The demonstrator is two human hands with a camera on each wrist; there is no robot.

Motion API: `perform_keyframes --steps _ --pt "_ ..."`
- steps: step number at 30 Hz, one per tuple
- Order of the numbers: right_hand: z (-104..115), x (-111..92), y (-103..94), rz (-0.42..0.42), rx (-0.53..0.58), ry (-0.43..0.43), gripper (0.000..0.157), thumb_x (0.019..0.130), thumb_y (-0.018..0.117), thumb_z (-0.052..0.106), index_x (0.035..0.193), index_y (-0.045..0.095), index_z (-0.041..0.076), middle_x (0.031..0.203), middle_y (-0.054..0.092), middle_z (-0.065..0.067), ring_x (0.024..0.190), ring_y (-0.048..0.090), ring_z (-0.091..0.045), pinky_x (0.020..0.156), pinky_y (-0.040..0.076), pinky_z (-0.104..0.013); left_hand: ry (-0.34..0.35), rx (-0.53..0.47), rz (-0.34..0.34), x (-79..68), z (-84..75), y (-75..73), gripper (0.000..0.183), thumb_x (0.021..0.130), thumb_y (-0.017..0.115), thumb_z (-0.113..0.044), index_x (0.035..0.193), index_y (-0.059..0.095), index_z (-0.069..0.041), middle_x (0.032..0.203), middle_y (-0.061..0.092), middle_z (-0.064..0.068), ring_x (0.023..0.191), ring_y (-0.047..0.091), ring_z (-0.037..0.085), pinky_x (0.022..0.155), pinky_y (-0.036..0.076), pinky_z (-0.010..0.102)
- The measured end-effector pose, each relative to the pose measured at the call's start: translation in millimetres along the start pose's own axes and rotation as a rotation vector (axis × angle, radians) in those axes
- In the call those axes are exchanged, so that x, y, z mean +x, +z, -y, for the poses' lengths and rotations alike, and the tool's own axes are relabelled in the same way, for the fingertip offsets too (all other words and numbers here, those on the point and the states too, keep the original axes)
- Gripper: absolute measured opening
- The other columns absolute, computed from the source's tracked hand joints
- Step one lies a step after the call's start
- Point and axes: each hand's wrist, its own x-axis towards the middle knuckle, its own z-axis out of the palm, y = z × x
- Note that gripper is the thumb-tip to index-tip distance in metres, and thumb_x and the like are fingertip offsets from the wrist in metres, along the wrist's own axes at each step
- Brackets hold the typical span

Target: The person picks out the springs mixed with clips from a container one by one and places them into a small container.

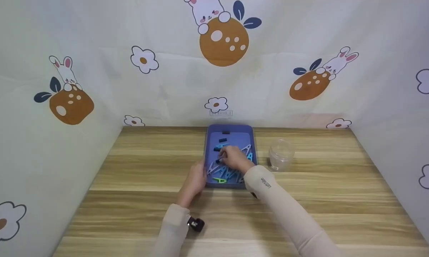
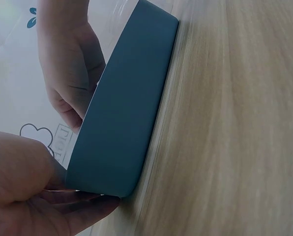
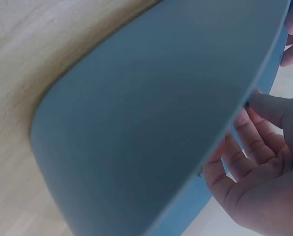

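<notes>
A shallow blue tray (image 1: pixel 237 138) stands lengthwise on the table, its outer wall filling much of both wrist views. Inside lie several plastic clothespins in light blue, lilac and one green clothespin (image 1: pixel 219 180), mostly in the near half. Several small black pieces, one black piece (image 1: pixel 223 140) among them, lie toward the far end. My left hand (image 1: pixel 197 177) holds the tray's left side, its fingers at the wall's lower edge in the left wrist view. My right hand (image 1: pixel 234 157) reaches in, thumb and fingers pinching a small black piece (image 1: pixel 218 161); the tray wall partly hides those fingertips in the right wrist view.
A clear round glass jar (image 1: pixel 281 155) stands right of the tray, close to the right forearm. The wood-grain table (image 1: pixel 146 160) is bounded by a patterned curtain (image 1: pixel 171 82) at the back and sides.
</notes>
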Motion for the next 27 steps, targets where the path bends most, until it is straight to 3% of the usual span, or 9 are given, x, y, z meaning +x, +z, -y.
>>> perform_keyframes --steps 5,18,27 --pt "0.6 -3.7 -2.2 -0.036 -0.013 -0.013 0.02 0.103 0.065 0.006 0.116 0.079 0.002 0.116 0.077 -0.016 0.107 0.072 -0.032 0.095 0.06 -0.047 -0.019 0.008 0.005 -0.4 0.1 0.7 0.036 0.103 0.045 0.01 0.136 0.058 0.013 0.118 0.068 0.031 0.116 0.065 0.046 0.101 0.053 0.06" --pt "3.3 -5.3 -11.8 -0.07 0.018 -0.028 0.02 0.104 0.066 0.012 0.115 0.081 0.004 0.115 0.078 -0.013 0.107 0.073 -0.028 0.095 0.06 -0.045 -0.028 -0.001 -0.008 1.3 -1.7 -1.7 0.039 0.105 0.043 0.008 0.143 0.053 0.012 0.119 0.067 0.032 0.115 0.064 0.045 0.102 0.053 0.06" --pt "2.4 -11.4 -15.7 -0.073 0.06 -0.041 0.02 0.105 0.065 0.011 0.115 0.08 0.003 0.115 0.078 -0.014 0.107 0.073 -0.028 0.094 0.06 -0.045 0.019 0.07 -0.036 0.5 -0.5 0.9 0.032 0.101 0.046 0.011 0.129 0.058 0.019 0.106 0.068 0.033 0.105 0.066 0.05 0.093 0.055 0.062"
